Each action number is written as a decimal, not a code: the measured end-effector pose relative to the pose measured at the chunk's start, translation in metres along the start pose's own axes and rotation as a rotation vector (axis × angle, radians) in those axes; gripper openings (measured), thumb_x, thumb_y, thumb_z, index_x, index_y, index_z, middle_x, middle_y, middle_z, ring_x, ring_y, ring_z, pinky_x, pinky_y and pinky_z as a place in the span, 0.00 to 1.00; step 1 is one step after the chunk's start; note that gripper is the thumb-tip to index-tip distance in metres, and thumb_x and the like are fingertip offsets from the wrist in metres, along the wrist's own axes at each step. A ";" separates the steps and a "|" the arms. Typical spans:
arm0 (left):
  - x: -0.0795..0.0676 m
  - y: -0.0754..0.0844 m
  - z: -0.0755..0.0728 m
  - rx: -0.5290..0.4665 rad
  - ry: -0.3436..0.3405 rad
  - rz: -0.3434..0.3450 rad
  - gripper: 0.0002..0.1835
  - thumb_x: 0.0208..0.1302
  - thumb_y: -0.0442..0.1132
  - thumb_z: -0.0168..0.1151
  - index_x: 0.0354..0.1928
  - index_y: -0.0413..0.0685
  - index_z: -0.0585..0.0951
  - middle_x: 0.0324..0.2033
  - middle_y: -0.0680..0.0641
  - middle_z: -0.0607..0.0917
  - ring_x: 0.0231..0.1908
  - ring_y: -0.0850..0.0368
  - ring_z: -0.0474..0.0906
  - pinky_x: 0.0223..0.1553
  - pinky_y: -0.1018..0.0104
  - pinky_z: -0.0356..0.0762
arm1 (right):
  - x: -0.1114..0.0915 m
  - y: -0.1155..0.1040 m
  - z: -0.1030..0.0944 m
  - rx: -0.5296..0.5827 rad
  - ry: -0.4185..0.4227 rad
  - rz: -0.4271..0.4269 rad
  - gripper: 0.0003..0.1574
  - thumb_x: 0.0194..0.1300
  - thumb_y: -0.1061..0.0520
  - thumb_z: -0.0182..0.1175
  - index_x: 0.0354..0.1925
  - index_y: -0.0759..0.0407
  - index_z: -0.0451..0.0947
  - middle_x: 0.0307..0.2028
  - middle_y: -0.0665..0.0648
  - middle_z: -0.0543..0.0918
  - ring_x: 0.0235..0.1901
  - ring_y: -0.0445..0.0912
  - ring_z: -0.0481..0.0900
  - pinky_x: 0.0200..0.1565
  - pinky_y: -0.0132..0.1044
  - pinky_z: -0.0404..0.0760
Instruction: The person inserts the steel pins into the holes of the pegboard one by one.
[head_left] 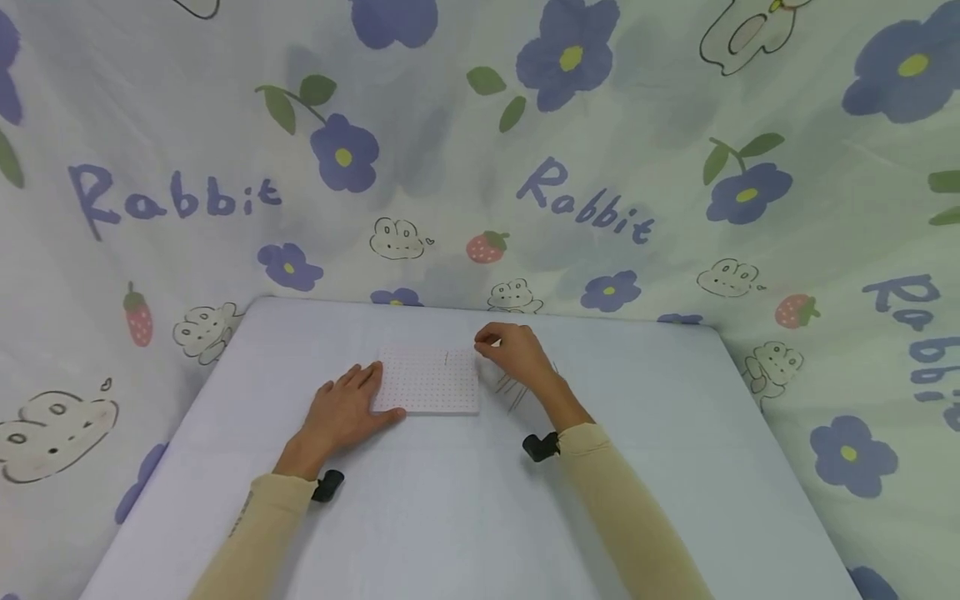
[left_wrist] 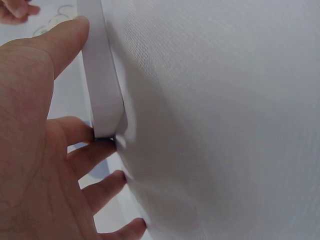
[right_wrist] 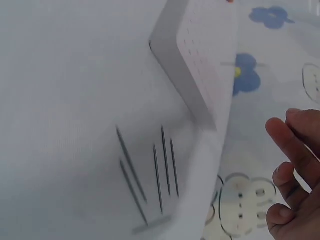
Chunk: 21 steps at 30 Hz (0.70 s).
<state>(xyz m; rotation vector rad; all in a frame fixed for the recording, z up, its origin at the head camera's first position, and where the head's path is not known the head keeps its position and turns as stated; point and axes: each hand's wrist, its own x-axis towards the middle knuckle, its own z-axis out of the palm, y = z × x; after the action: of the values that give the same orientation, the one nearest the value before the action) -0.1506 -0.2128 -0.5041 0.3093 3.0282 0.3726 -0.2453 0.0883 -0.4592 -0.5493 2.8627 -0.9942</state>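
A white pegboard [head_left: 427, 385] with a grid of small dots lies flat on the table. One thin dark stick [head_left: 446, 358] stands up from its far right part. My left hand [head_left: 341, 421] rests at the board's near left corner, fingers spread along the left side and thumb [left_wrist: 70, 42] touching the near edge. Past the far right corner is my right hand [head_left: 521, 358], raised with thumb and index fingertips close together. I cannot tell whether a stick is between them. Under it, several thin pointed sticks [right_wrist: 166, 160] lie right of the board.
A white cloth covers the table [head_left: 435, 508]. Behind it and at both sides hangs a curtain [head_left: 450, 167] printed with flowers, rabbits and strawberries. A black wrist camera [head_left: 540, 447] sits on the right wrist, another [head_left: 327, 486] on the left.
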 end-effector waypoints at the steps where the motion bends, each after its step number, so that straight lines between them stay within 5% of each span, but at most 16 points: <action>1: 0.000 0.000 0.000 -0.001 0.001 0.000 0.54 0.63 0.71 0.58 0.76 0.37 0.59 0.74 0.36 0.64 0.73 0.34 0.57 0.66 0.27 0.57 | -0.002 0.003 -0.007 0.006 0.010 0.001 0.10 0.70 0.48 0.64 0.46 0.46 0.86 0.42 0.45 0.87 0.38 0.42 0.79 0.36 0.35 0.80; 10: -0.001 0.002 -0.002 -0.013 0.002 -0.003 0.54 0.63 0.71 0.59 0.76 0.36 0.59 0.73 0.34 0.64 0.73 0.33 0.57 0.65 0.26 0.56 | -0.022 0.045 -0.052 0.072 0.101 0.038 0.12 0.69 0.48 0.66 0.46 0.50 0.86 0.42 0.50 0.88 0.39 0.47 0.80 0.38 0.42 0.81; 21: -0.002 0.002 0.001 -0.013 0.004 -0.002 0.54 0.63 0.69 0.60 0.77 0.36 0.58 0.73 0.34 0.63 0.73 0.31 0.56 0.65 0.25 0.54 | -0.039 0.086 -0.057 0.097 0.107 0.150 0.15 0.69 0.47 0.65 0.48 0.53 0.86 0.43 0.52 0.88 0.42 0.49 0.82 0.39 0.42 0.81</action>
<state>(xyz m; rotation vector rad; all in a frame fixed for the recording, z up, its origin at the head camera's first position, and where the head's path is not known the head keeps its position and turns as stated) -0.1484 -0.2109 -0.5042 0.3051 3.0288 0.3926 -0.2450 0.1980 -0.4690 -0.2773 2.8755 -1.1622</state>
